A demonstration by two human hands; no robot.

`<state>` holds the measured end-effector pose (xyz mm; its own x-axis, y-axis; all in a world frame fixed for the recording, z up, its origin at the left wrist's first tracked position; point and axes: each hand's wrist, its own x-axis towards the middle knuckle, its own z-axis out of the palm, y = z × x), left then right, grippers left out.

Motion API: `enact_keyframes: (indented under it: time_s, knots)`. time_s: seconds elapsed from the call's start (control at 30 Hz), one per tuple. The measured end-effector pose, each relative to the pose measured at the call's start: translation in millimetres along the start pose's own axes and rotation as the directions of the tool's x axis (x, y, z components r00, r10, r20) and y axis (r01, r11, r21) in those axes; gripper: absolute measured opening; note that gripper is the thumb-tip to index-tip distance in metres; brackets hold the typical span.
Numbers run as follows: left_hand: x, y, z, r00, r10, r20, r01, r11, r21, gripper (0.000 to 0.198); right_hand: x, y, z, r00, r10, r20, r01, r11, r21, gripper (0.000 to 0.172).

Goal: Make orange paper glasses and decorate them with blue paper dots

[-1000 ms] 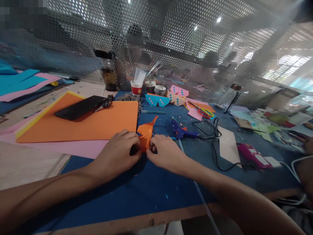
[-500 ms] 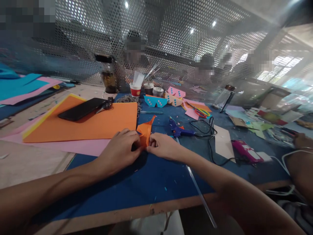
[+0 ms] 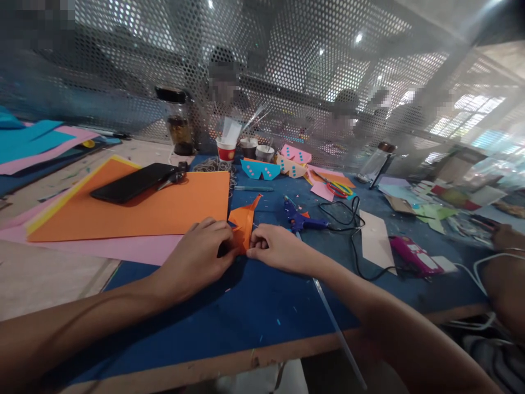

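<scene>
A small folded orange paper piece (image 3: 245, 216) stands on the blue tabletop, its pointed tip up and to the right. My left hand (image 3: 207, 249) grips its left side, fingers curled. My right hand (image 3: 273, 246) pinches its lower right edge with bent fingers. The fingertips of both hands are partly hidden. Beside my left hand lies a stack of orange sheets (image 3: 192, 202), with a black phone (image 3: 133, 183) and small dark-handled snips (image 3: 176, 175) on it. A blue glue gun (image 3: 301, 219) rests just beyond my right hand.
Behind are a red-and-white cup (image 3: 226, 150), a blue paper mask (image 3: 260, 169), colourful scissors (image 3: 338, 190) and a jar (image 3: 178, 123). A clear glue stick (image 3: 338, 331) crosses the table's front edge. At right are a pink device (image 3: 416, 256), cables and another person's hand (image 3: 504, 238).
The view has shifted slightly. Both hands keep their hold on the orange piece, which looks turned a little.
</scene>
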<state>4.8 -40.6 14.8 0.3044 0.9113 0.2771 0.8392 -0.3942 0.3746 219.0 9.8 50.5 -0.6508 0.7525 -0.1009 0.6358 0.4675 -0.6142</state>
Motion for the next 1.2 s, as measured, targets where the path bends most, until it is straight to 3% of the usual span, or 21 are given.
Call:
enact_keyframes:
  time_s: [0.23,0.67,0.93,1.2]
  knots:
    - [-0.1,1.4,-1.0,1.000,-0.011,0.019,0.011,1.000,-0.017,0.012,2.1,-4.5,4.0,0.999,0.026,-0.025,-0.030,0.990,-0.140,0.007]
    - [0.6,0.0,0.8,1.000,0.006,-0.016,-0.006,1.000,0.012,0.012,5.0,-0.7,9.7,0.999,0.020,-0.044,-0.028,0.982,-0.185,0.006]
    - [1.1,0.8,2.0,1.000,0.008,-0.002,-0.007,0.999,0.052,0.013,5.9,-0.3,4.2,0.999,0.048,0.002,-0.047,0.993,-0.106,0.008]
    - [0.5,1.2,3.0,1.000,-0.003,-0.012,0.004,0.999,0.050,0.013,1.6,-6.0,9.0,0.994,0.078,-0.075,-0.085,0.992,-0.096,0.009]
